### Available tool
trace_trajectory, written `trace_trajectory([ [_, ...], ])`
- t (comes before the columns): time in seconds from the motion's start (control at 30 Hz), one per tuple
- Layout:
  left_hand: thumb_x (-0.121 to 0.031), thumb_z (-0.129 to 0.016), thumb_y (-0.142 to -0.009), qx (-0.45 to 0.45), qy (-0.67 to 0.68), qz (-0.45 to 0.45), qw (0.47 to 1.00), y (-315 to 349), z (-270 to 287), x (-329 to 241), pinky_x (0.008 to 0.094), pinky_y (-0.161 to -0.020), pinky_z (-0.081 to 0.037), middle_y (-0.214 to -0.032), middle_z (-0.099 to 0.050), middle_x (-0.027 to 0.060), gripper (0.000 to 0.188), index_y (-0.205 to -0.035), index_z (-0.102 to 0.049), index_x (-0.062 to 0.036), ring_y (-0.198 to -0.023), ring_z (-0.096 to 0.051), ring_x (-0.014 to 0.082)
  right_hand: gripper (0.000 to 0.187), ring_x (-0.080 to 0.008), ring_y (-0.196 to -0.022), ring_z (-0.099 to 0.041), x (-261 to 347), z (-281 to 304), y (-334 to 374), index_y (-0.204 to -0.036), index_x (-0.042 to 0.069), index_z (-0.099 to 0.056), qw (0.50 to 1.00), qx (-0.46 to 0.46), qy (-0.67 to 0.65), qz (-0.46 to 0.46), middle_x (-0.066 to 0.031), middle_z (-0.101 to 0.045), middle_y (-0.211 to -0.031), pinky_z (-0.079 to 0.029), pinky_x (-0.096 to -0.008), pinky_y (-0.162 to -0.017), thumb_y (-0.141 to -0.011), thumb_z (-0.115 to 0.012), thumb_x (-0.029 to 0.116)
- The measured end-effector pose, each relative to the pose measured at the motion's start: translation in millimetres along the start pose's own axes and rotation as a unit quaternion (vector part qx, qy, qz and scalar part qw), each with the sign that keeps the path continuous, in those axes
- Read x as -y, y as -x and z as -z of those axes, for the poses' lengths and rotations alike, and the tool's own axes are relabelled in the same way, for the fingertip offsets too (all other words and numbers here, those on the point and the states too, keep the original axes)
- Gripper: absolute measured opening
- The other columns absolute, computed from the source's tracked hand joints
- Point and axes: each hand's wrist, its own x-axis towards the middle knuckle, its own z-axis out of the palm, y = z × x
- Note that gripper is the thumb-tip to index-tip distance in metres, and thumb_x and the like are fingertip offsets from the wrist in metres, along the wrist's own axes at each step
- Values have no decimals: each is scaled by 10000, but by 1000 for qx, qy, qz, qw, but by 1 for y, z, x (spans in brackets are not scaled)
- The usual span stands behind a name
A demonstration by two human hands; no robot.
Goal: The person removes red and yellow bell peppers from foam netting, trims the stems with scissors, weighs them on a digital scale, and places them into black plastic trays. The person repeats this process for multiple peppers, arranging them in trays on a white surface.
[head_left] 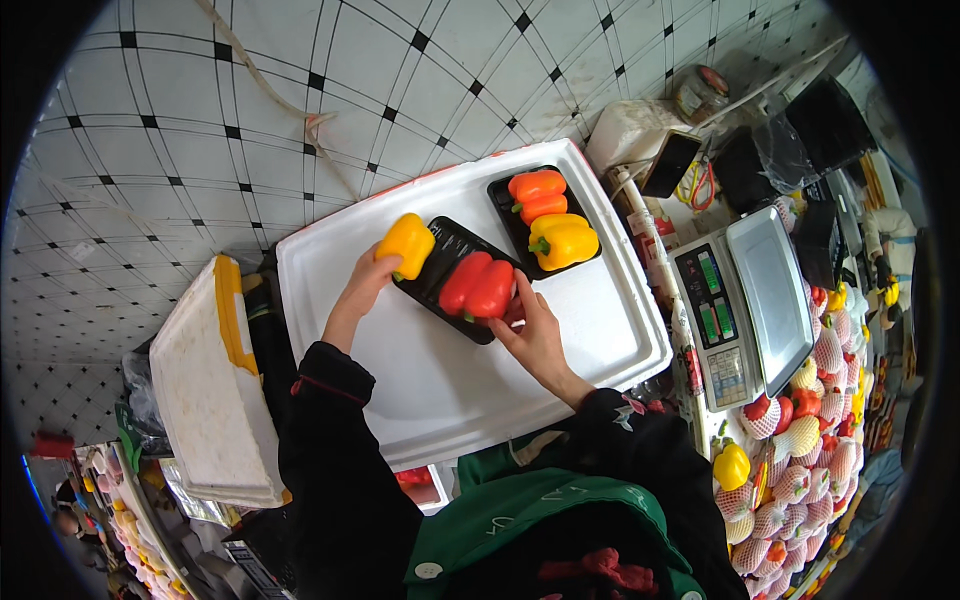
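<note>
In the head view, we are gripping a yellow bell pepper [408, 244] in our left hand [368, 280] over a black tray's [452, 237] upper-left edge, while our right hand [535, 330] is clasping the right end of a red bell pepper [476, 284] lying in that tray. We are probably handling both best by pressing lightly and steadying the red one against tipping. Bare white foam [425, 385] is lying open left and below, while a second tray [518, 232] is crowding the upper right.
</note>
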Motion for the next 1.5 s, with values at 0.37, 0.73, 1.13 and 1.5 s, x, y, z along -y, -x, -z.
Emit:
trace_trajectory([
  [0.37, -128, -641, -739, -60, -103, -129, 984, 50, -20, -58, 302, -935, -444, -1210, -573, 102, 632, -1324, -452, 20, -1098, -551, 156, 634, -214, -1018, -610, -27, -16, -2, -1407, 63, -384, 996, 80, -36, 24, -148, -499, -1201, -547, -301, -793, -823, -622, -2],
  [0.73, -347, -766, -676, -45, -569, -358, 739, 60, -105, -34, 529, -1068, -259, -1393, -423, 204, 706, -1239, -509, -10, -1320, -374, 338, 592, -192, -864, -652, -40, -3, 7, -1410, 14, -362, 997, 44, 12, -64, -132, -580, -1094, -527, -274, -751, -859, -576, 48],
  [1.13, -194, -588, -826, -146, -296, 10, 944, 16, -28, 20, 316, -767, -483, -954, -610, 95, 590, -1355, -430, 13, -844, -603, 196, 666, -156, -948, -583, -16, -7, -3, -1427, -70, -281, 881, 138, -362, -271, -133, -601, -1095, -474, -243, -845, -855, -579, 97],
  [1.5, -442, -480, -913, -363, -324, -130, 864, -51, -58, 1, 433, -797, -439, -913, -607, 202, 504, -927, -586, 50, -868, -557, 338, 516, -164, -955, -629, -32, 24, -12, -1360, -44, -406, 875, 185, -353, -275, -122, -616, -1117, -493, -238, -842, -902, -560, 137],
])
